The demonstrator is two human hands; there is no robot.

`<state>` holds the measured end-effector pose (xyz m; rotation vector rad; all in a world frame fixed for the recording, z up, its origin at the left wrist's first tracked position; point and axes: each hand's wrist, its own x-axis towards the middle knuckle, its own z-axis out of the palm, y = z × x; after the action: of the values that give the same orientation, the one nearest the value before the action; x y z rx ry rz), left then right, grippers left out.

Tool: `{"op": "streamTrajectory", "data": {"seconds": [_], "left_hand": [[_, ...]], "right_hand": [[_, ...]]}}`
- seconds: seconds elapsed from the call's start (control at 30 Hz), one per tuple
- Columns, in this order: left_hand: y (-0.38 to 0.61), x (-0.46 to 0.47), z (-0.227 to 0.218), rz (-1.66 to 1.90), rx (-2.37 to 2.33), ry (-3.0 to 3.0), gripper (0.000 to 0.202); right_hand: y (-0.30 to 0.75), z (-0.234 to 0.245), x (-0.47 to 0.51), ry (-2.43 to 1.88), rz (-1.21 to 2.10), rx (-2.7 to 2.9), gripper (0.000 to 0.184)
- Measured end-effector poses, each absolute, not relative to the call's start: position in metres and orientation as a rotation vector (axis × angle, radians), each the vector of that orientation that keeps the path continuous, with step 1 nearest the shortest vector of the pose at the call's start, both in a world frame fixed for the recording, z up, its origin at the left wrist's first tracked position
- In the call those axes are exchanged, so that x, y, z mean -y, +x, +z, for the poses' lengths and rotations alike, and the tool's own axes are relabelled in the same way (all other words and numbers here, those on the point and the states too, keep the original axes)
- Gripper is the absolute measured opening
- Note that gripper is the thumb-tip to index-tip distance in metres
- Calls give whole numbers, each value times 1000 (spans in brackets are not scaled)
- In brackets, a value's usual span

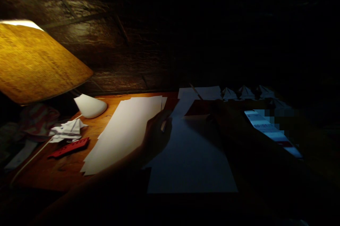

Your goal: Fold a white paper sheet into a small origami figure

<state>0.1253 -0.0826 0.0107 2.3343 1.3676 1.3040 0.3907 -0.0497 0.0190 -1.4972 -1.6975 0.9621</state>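
The scene is very dark, and both my hands show only as silhouettes. My left hand (pixel 156 132) reaches in from the lower left, its fingers curled and pinched on the upper left edge of a white sheet of paper (pixel 191 158) lying before me on the wooden table (pixel 66 167). My right hand (pixel 221 114) is a dark shape over the sheet's upper right corner, and its fingers cannot be made out. A thin stick like a pencil (pixel 196 91) slants up just beyond it. A stack of white sheets (pixel 124 130) lies to the left of my left hand.
A lit yellow lampshade (pixel 34 63) hangs over the left, above a white cone-shaped object (pixel 90 106). Crumpled folded paper (pixel 67 128) and a red ruler (pixel 70 147) lie near it. Several folded paper shapes (pixel 245 92) stand at the back. A glowing screen (pixel 271 130) lies on the right.
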Motion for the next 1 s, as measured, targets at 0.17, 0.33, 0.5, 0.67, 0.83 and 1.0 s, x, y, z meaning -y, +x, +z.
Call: {"op": "streamTrajectory", "data": {"seconds": [0.17,0.33,0.5,0.67,0.83,1.0], "left_hand": [[123,77,22,1498,-1414,2144,22],[125,81,22,1518,-1361,2227,19],[128,89,15,1419,-1105,2410,19],[134,98,19,988,-624,2520,40],[124,117,19,520,-717,2732,72],[98,151,5,379,-1094,2729,100]], "right_hand": [[422,29,41,-1719,602,1908,5],[428,34,39,-1536,360,2453,6],[406,27,37,-1421,341,2524,12],[401,10,24,-1374,463,2423,8],[404,0,22,-1276,574,2471,13],[399,-12,30,-1260,642,2389,9]]}}
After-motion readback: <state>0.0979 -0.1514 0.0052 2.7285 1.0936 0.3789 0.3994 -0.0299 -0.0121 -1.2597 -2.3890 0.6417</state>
